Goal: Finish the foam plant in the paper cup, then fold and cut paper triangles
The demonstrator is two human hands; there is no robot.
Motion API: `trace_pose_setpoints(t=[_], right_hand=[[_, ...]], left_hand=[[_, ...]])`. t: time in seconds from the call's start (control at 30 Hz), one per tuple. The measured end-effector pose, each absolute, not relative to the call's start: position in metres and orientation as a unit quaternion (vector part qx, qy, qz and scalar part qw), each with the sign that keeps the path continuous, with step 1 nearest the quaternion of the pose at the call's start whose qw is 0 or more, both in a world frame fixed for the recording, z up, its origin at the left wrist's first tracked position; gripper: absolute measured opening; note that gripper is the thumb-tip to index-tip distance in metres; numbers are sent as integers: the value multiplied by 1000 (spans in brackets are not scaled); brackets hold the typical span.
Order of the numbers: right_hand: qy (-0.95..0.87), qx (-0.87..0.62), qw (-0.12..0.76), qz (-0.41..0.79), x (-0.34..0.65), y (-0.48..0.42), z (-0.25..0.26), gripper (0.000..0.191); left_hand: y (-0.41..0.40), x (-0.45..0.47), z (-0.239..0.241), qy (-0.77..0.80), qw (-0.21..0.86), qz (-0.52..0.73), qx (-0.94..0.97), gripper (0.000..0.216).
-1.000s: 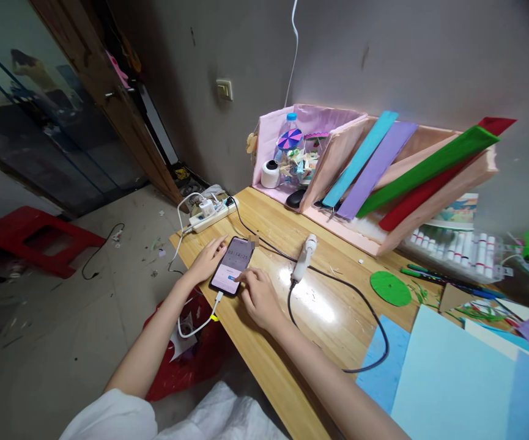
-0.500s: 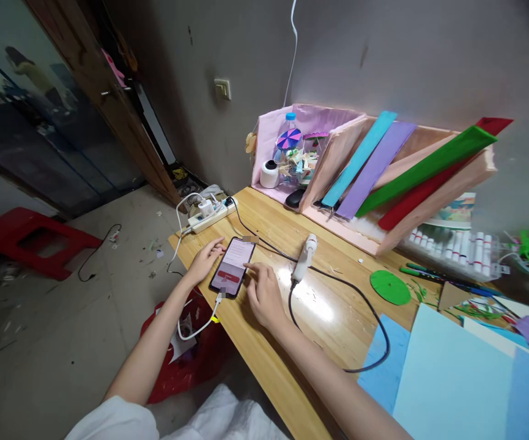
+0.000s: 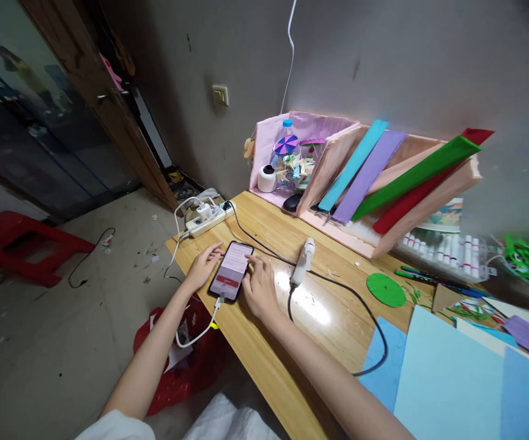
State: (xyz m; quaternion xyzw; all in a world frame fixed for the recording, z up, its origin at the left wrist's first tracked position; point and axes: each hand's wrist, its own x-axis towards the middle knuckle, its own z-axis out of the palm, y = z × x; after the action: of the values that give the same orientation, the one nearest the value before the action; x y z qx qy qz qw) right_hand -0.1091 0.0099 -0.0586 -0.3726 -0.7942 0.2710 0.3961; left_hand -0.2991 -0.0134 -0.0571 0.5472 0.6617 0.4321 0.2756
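Observation:
A black-framed smartphone (image 3: pixel 230 269) lies face up near the desk's left edge, its screen lit with lines of text and a red button. A white charging cable (image 3: pixel 213 316) is plugged into its lower end. Along the phone's left side rests my left hand (image 3: pixel 203 266), fingers stretched out, tips by its upper left edge, holding nothing. My right hand (image 3: pixel 260 287) is on the other side, with its index finger extended to the screen's right edge and the other fingers loosely bent. Whether that fingertip touches the glass I cannot tell.
Right of my hands stands a white hot glue gun (image 3: pixel 303 264) with a black cord looping over the desk (image 3: pixel 292 360). A power strip (image 3: pixel 209 221) sits at the back left corner. Behind are a pink cardboard organizer (image 3: pixel 273 125), a green disc (image 3: pixel 386 289) and blue sheets (image 3: pixel 450 366).
My right index finger has slid up along the phone's right side, from over the screen to its edge. My left hand stays in place. The view has shifted slightly.

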Motion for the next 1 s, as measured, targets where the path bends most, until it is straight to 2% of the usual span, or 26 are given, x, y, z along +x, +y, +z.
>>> trace_pose_setpoints(t=[0.3, 0.57, 1.0], right_hand=[[-795, -378, 384, 278, -107, 9, -58, 32], [-795, -380, 381, 281, -109, 10, -59, 39], [-788, -367, 393, 299, -105, 8, -57, 38]], left_hand=[[-13, -300, -59, 662, 277, 429, 549, 41], [-14, -300, -60, 664, 271, 426, 552, 40], [-14, -301, -61, 660, 270, 427, 556, 40]])
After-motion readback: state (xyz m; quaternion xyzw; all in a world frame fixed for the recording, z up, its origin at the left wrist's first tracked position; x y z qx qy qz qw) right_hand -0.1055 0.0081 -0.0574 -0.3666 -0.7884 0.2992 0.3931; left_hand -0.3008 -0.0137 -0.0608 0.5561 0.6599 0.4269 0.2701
